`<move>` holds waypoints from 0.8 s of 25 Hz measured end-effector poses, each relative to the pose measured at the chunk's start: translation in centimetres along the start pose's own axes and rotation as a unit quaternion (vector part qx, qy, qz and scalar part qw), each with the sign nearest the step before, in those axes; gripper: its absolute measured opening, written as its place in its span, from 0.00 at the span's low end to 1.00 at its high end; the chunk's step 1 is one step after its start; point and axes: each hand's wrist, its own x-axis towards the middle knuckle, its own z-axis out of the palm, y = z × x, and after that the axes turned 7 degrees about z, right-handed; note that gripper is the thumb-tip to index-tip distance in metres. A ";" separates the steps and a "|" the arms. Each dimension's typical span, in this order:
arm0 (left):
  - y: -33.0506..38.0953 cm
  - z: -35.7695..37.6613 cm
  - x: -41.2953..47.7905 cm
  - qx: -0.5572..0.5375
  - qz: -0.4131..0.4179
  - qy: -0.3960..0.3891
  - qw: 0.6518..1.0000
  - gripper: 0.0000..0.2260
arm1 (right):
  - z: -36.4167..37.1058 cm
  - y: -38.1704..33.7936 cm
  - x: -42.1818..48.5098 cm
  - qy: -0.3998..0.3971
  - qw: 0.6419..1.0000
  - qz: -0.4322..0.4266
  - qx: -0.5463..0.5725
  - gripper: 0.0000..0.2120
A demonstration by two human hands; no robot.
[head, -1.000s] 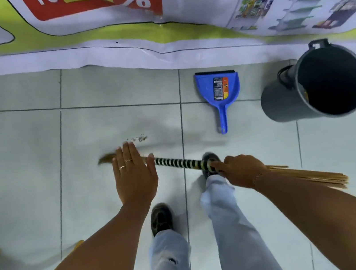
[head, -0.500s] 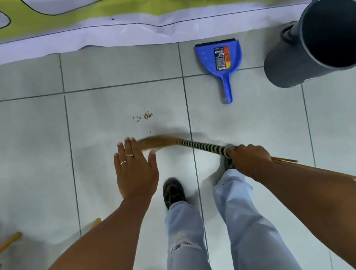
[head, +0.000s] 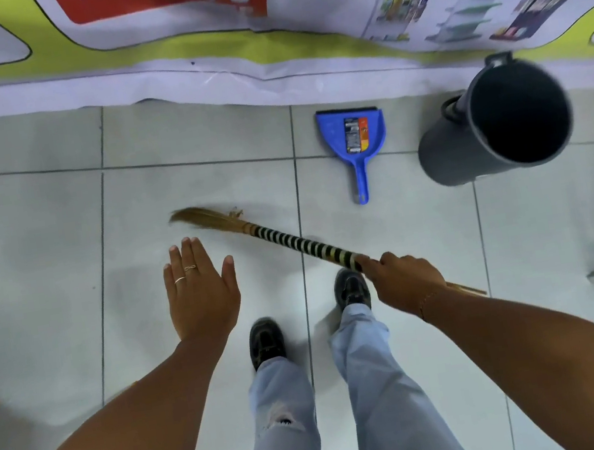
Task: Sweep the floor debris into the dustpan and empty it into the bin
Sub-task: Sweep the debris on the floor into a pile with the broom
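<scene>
Looking down at pale floor tiles [head: 36, 235]. Right hand [head: 400, 282] closed around a striped broom [head: 290, 243], bristles angled forward-left on the floor. Left hand [head: 201, 290] spread flat, palm down, holding nothing, two rings on its fingers. Blue dustpan [head: 351, 134] lying flat ahead, handle toward the feet. Grey bin [head: 493, 123] just right of it, beside a printed banner [head: 292, 11].

Looks like a shop floor: pale floor tiles [head: 184, 188], and along the far edge a printed sale banner [head: 258, 36] with a red percent sign and pictures of stocked store shelves.
</scene>
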 end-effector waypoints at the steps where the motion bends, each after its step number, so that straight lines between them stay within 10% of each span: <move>1: 0.2 -0.6 0.4 -0.007 0.004 0.003 1.000 0.26 | -0.1 -0.1 -0.4 0.006 1.000 0.011 0.015 0.21; 8: -1.4 -0.9 1.8 0.017 0.066 0.003 0.998 0.26 | 2.8 -7.7 1.0 -0.128 0.912 0.270 0.282 0.17; 20: -5.6 0.3 0.4 0.045 0.106 -0.036 0.993 0.28 | 6.1 -16.4 1.1 -0.181 0.914 0.245 0.269 0.15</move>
